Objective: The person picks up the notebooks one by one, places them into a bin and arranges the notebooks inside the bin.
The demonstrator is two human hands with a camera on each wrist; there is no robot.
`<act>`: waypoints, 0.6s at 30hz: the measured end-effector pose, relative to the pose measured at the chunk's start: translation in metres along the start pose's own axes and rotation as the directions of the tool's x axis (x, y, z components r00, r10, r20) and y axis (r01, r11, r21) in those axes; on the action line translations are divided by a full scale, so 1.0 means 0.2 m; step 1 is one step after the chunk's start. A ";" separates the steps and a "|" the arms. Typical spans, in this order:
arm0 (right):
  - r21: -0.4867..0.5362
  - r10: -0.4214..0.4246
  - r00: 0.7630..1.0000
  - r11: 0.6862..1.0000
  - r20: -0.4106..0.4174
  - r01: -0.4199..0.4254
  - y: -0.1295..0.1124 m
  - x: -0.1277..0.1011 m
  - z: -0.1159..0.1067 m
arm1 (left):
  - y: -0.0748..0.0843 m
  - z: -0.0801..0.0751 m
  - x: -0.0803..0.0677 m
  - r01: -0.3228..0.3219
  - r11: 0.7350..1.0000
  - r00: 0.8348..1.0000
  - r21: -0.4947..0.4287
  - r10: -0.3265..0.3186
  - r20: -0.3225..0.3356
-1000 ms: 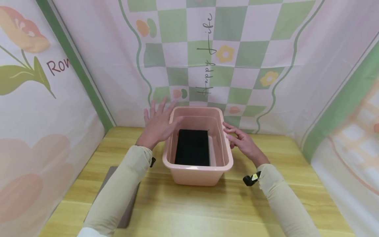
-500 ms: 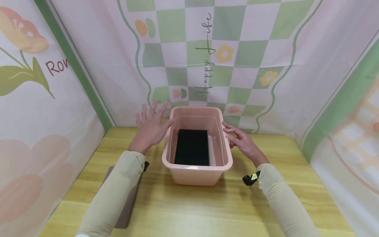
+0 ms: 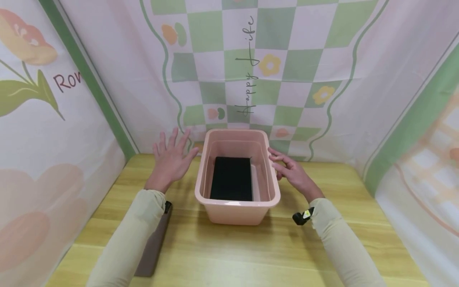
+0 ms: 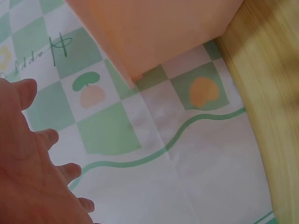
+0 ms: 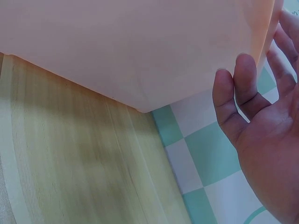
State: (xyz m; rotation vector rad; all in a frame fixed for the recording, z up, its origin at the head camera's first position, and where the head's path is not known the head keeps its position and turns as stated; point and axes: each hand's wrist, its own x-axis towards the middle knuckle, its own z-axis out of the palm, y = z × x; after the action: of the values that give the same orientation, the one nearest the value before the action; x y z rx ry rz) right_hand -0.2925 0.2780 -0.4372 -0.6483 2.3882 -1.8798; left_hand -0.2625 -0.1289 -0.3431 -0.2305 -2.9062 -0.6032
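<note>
A pink plastic bin (image 3: 233, 213) stands on the wooden table, its far end near the backdrop. Inside lies a flat black rectangular item (image 3: 231, 178), its exact kind unclear. Spread wide and holding nothing, my left hand (image 3: 169, 162) hovers left of the bin, apart from it; the left wrist view shows the same hand (image 4: 32, 154) with fingers spread. At the bin's right rim is my right hand (image 3: 294, 173), fingers loosely bent and fingertips at the rim. Seen from the right wrist, that hand (image 5: 271, 126) has two fingers bent beside the bin wall, not gripping it.
A flat grey-brown item (image 3: 153, 251) lies on the table (image 3: 222, 259) at the left, partly hidden under my left forearm. Behind the table hangs a checked fabric backdrop (image 3: 236, 67); printed fabric also encloses both sides.
My left hand has moved left and slightly down, away from the bin's left rim. The right hand and the bin have stayed in place; the view has shifted slightly.
</note>
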 end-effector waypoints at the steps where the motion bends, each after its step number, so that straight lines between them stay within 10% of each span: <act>1: 0.000 0.003 1.000 1.000 0.001 -0.003 0.00 0.00 0.00 | -0.01 0.00 0.00 0.001 1.000 1.000 0.002 -0.001 0.000; 18: -0.005 0.005 1.000 1.000 -0.003 -0.005 0.02 0.00 0.00 | -0.14 0.04 -0.05 0.007 0.999 0.997 -0.052 -0.011 -0.073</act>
State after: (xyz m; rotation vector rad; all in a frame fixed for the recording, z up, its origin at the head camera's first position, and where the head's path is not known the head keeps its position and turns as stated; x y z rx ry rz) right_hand -0.2933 0.2785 -0.4404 -0.6396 2.3952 -1.8748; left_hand -0.2585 -0.1520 -0.3625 -0.1975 -2.8254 -0.6745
